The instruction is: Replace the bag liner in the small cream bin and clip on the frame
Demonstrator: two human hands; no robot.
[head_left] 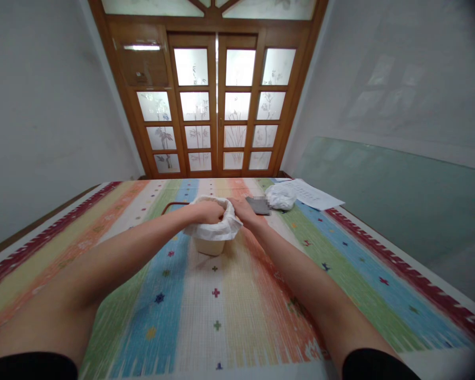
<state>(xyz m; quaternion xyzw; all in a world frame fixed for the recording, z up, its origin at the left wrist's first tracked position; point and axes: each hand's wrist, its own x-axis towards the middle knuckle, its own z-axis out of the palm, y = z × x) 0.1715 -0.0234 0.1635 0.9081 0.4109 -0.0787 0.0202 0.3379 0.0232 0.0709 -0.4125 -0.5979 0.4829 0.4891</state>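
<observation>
A small cream bin (209, 246) stands on the striped cloth with a white plastic bag (225, 230) lining it and folded out over its rim. My left hand (211, 212) reaches over the rim into the bag's opening, its fingers curled and their tips hidden. At the bin's right side, my right hand (240, 208) touches the edge of the bag; its fingers are mostly hidden behind the bag. A thin brown-red handle (174, 203) sticks out to the left of the bin.
Right of the bin lie a dark grey item (258, 205), partly pixelated, a crumpled white bag (281, 196) and printed paper sheets (314, 195). The striped tablecloth (216, 316) covers the table. Wooden glazed doors stand beyond it.
</observation>
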